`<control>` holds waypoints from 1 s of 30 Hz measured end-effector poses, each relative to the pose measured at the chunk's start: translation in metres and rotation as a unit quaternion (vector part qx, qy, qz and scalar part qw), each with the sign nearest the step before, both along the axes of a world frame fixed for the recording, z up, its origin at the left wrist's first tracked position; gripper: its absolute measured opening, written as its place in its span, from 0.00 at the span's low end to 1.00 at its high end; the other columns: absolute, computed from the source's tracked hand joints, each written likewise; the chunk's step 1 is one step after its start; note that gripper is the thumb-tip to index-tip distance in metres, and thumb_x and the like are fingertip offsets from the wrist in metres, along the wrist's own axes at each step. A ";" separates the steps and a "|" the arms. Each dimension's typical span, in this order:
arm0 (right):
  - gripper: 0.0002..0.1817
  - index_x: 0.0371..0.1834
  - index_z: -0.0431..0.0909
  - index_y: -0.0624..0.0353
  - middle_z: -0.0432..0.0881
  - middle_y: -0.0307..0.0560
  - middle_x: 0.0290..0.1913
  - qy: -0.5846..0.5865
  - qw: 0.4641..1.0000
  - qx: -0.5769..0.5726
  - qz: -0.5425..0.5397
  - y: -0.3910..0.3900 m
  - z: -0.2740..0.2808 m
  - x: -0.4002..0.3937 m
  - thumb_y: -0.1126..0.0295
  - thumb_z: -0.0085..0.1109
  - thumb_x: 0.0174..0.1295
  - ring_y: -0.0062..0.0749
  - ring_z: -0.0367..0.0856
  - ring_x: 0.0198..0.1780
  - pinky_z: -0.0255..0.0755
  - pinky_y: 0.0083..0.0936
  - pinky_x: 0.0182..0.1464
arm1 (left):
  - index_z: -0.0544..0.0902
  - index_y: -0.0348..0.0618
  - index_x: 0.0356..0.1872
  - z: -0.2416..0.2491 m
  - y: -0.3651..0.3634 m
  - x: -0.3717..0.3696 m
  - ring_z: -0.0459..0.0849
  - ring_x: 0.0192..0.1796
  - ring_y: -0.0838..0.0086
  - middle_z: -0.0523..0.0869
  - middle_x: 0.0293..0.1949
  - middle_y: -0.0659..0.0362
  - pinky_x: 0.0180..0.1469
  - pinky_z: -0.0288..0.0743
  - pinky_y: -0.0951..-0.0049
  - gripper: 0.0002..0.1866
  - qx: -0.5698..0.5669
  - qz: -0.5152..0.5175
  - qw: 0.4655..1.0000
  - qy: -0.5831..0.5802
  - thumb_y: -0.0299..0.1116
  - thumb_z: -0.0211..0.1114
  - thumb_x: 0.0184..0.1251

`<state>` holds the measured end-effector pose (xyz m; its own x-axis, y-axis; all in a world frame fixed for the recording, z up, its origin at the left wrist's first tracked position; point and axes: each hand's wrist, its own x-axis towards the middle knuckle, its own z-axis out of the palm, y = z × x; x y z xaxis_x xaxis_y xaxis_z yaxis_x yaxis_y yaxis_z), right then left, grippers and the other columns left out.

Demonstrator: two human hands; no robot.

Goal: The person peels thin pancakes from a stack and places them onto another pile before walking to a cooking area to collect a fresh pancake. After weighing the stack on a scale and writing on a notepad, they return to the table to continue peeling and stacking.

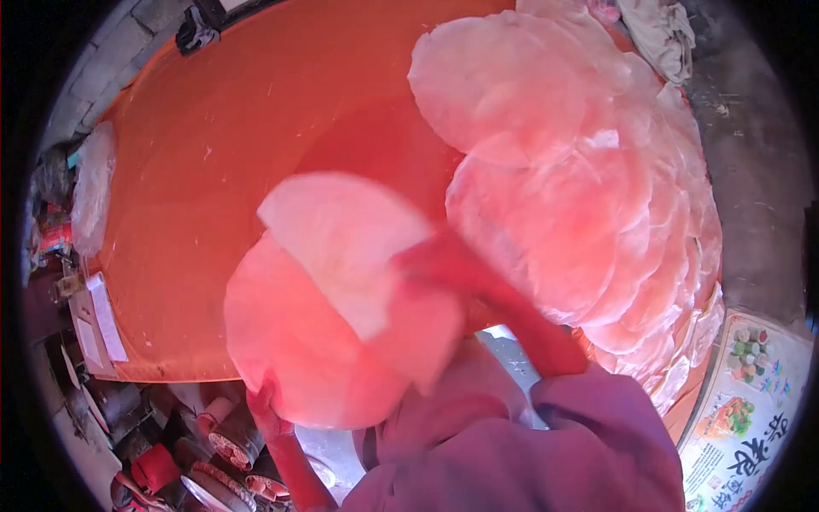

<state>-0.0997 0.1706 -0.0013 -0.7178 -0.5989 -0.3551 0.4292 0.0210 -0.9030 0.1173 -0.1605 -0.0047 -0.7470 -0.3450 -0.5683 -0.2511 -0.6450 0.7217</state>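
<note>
Background: a wide orange tabletop [188,196] is filling the upper left and centre of the frame, with a grey floor [746,171] running along the right side. A printed sign with black characters [742,427] is lying at lower right, and a crumpled clear plastic bag [92,192] is resting at the left edge of the tabletop. Overlapping round, thin, translucent pinkish sheets [554,230] are covering the upper right and right-centre.

A thin, round, pale pink sheet [299,316] is hanging partly over the near tabletop edge, centre to lower centre. A lighter flap [341,230] is crossing its upper right; whether fold or separate layer, cannot tell. The left hand [270,411] is gripping the lower left rim, fingers pinching it with the thumb on top. The right hand [426,264] is blurring over the flap's right side; finger state cannot be told.
</note>
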 end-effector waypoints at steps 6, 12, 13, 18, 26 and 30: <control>0.08 0.37 0.81 0.61 0.83 0.45 0.31 0.074 0.986 0.042 -0.145 0.109 0.116 -0.120 0.68 0.60 0.60 0.29 0.82 0.33 0.77 0.29 0.37 | 0.64 0.34 0.67 -0.037 -0.014 0.015 0.76 0.61 0.59 0.75 0.61 0.49 0.64 0.72 0.58 0.32 0.022 0.029 0.999 -0.007 0.21 0.59 0.59; 0.09 0.39 0.80 0.60 0.82 0.44 0.32 0.116 0.967 -0.027 -0.224 0.158 0.151 -0.268 0.66 0.58 0.63 0.30 0.82 0.33 0.79 0.29 0.37 | 0.69 0.34 0.63 -0.048 -0.009 0.011 0.78 0.59 0.58 0.77 0.58 0.50 0.62 0.73 0.57 0.28 -0.060 0.028 0.998 -0.021 0.26 0.61 0.60; 0.09 0.39 0.80 0.60 0.82 0.44 0.32 0.112 0.963 -0.043 -0.242 0.171 0.149 -0.291 0.66 0.58 0.64 0.31 0.82 0.33 0.79 0.29 0.37 | 0.68 0.34 0.64 -0.044 -0.008 0.011 0.77 0.60 0.59 0.77 0.59 0.50 0.62 0.72 0.57 0.28 -0.050 0.034 0.998 -0.018 0.26 0.61 0.60; 0.10 0.41 0.79 0.60 0.81 0.43 0.33 0.067 0.912 -0.102 -0.391 0.251 0.082 -0.353 0.65 0.56 0.66 0.32 0.82 0.33 0.80 0.29 0.38 | 0.65 0.35 0.67 -0.025 0.001 0.010 0.74 0.62 0.60 0.74 0.62 0.50 0.63 0.70 0.58 0.31 0.057 0.058 0.997 0.015 0.32 0.62 0.61; 0.09 0.44 0.76 0.55 0.78 0.41 0.34 0.138 0.982 -0.037 -0.121 0.062 -0.116 -0.113 0.64 0.55 0.66 0.28 0.78 0.37 0.74 0.26 0.38 | 0.67 0.35 0.65 -0.003 0.042 -0.028 0.73 0.63 0.65 0.74 0.61 0.54 0.65 0.65 0.63 0.39 -0.157 -0.075 0.982 0.068 0.51 0.69 0.60; 0.18 0.57 0.71 0.58 0.77 0.46 0.44 0.062 0.961 -0.267 0.032 -0.094 -0.156 0.055 0.63 0.52 0.67 0.29 0.77 0.45 0.74 0.29 0.45 | 0.68 0.34 0.64 -0.009 0.039 -0.037 0.73 0.61 0.69 0.75 0.59 0.56 0.62 0.67 0.67 0.40 -0.193 -0.107 0.974 0.054 0.53 0.70 0.58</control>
